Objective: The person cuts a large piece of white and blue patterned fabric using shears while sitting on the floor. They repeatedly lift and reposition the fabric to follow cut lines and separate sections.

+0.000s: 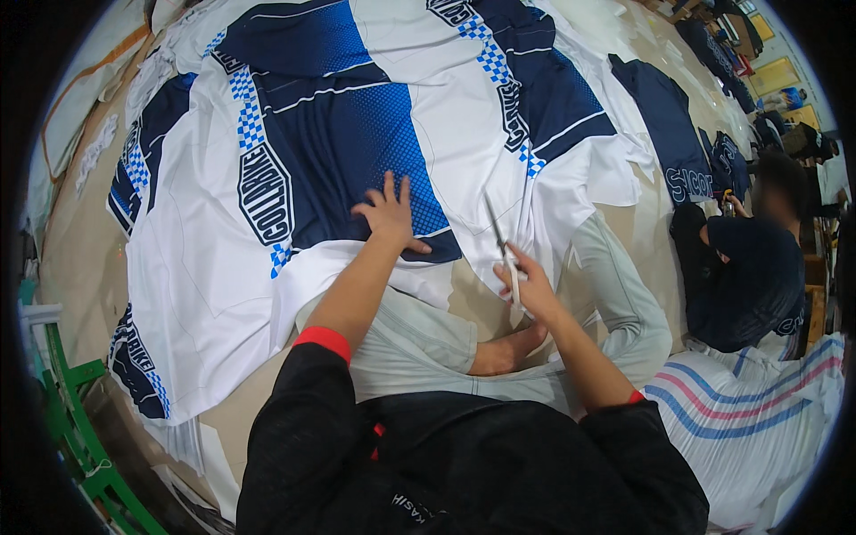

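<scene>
From here, my left hand (389, 216) lies spread on the cloth (343, 147); my right hand (533, 287) grips scissors (500, 235). Cutting time, I think; next needs flat cloth.

- The spread fabric (334, 169) looks like smooth, thin cloth, softly wrinkled, with a faint sheen.
- The scissors (507, 257) have metal blades; the pale handles look smooth, their material unclear.
- The wearer's shirt (473, 468) is matt black cloth.
- The trousers (624, 285) are matt, creased cloth.
- The sack (749, 423) looks like woven plastic, crinkled and slightly shiny.
- The floor (85, 236) appears smooth, faintly glossy.
</scene>
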### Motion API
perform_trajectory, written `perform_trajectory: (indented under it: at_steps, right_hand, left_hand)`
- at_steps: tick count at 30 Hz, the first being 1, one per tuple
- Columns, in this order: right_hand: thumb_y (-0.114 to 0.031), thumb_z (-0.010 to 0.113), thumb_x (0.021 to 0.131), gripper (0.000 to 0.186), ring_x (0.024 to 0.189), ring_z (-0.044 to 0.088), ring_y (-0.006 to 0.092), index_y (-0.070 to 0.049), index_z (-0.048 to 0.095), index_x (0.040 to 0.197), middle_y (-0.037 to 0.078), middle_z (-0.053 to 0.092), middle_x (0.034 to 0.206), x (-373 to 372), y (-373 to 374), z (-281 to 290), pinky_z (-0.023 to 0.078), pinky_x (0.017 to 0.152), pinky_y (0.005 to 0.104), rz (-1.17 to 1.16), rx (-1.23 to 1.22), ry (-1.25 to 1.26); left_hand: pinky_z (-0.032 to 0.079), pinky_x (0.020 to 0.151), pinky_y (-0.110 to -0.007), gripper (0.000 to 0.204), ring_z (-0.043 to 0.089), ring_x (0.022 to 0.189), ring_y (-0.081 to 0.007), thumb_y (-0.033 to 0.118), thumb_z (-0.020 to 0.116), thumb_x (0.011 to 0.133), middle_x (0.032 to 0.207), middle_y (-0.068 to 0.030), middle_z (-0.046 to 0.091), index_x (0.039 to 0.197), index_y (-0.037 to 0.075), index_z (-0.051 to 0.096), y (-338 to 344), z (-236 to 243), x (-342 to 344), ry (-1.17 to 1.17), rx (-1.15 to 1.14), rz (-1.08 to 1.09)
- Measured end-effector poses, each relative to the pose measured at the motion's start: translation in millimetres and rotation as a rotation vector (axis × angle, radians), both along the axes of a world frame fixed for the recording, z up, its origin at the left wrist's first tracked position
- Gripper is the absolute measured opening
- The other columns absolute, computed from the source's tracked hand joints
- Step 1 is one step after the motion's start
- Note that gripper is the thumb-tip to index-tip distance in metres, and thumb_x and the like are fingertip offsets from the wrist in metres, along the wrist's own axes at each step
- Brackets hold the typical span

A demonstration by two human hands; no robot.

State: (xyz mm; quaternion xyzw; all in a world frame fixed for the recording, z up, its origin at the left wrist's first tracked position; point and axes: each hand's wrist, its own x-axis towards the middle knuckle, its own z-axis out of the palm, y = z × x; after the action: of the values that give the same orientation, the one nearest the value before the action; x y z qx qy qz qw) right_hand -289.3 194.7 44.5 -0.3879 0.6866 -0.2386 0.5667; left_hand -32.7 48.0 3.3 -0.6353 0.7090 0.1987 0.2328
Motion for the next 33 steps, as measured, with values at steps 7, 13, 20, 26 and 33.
perform_trajectory:
  at_steps: [7,13,20,26,33]
  right_hand:
    - [-0.065,0.064,0.094,0.086,0.087,0.068,0.0133,-0.012,0.042,0.158,0.011,0.072,0.114,-14,61,19,0.006,0.119,0.0470,0.352,0.252,-0.025]
    - [-0.051,0.070,0.097,0.079,0.069,0.059,0.0081,-0.016,0.039,0.160,-0.002,0.065,0.097,-18,60,-1,0.048,0.076,0.0244,0.325,0.198,-0.010]
    - [-0.045,0.073,0.096,0.077,0.074,0.057,0.0094,-0.019,0.040,0.160,-0.001,0.061,0.100,-3,41,-14,0.049,0.066,0.0250,0.280,0.183,-0.131]
    - [-0.040,0.077,0.094,0.074,0.072,0.057,0.0088,-0.017,0.046,0.156,-0.002,0.058,0.095,11,29,-22,0.049,0.061,0.0262,0.239,0.187,-0.197]
    - [-0.037,0.080,0.091,0.072,0.070,0.052,0.0067,-0.013,0.051,0.153,-0.004,0.057,0.087,-6,29,-28,0.043,0.059,0.0252,0.181,0.228,-0.246]
  left_hand:
    - [0.024,0.107,-0.084,0.161,-0.011,0.158,-0.0415,0.063,0.097,0.048,0.172,-0.0111,-0.016,0.164,0.035,-0.012,-24,-17,8,0.078,0.096,-0.028]
    - [0.024,0.105,-0.087,0.171,-0.014,0.156,-0.0447,0.056,0.101,0.040,0.171,-0.0144,-0.020,0.163,0.034,-0.015,-25,-19,9,0.095,0.032,0.047]
    - [0.021,0.105,-0.088,0.165,-0.012,0.156,-0.0448,0.051,0.103,0.040,0.172,-0.0112,-0.018,0.163,0.042,-0.007,-25,-13,9,0.081,0.048,-0.098]
    - [0.019,0.107,-0.086,0.164,-0.013,0.157,-0.0429,0.063,0.098,0.045,0.172,-0.0106,-0.019,0.164,0.035,-0.012,-17,-13,8,0.076,0.001,-0.096]
    - [0.018,0.107,-0.087,0.166,-0.009,0.158,-0.0414,0.068,0.095,0.045,0.173,-0.0096,-0.013,0.165,0.024,-0.011,-10,-19,9,0.043,0.041,-0.078]
